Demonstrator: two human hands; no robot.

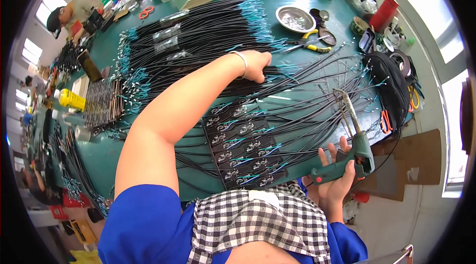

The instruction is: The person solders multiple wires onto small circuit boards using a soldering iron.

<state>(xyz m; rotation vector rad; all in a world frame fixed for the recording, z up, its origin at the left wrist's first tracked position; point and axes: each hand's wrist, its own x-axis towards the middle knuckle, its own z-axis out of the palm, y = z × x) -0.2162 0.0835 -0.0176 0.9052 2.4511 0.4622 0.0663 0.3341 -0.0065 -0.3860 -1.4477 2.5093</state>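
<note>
At the near right edge of the green table (99, 160), the right hand (336, 184) cradles a soldering gun (364, 154) across its palm, fingers loosely spread; if it rolls, a hot tip could scorch the fanned cables (293, 127). Over the cable pile (208, 23), the left hand (256, 66) curls, its hold impossible to tell; a hasty tug could tangle neighbouring strands.

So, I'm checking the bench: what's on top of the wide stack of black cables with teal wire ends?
Shiny, silvery wrapping lies in patches across the black cables; the left hand is over their near right side. The left forearm hides the cables beneath it.
</note>
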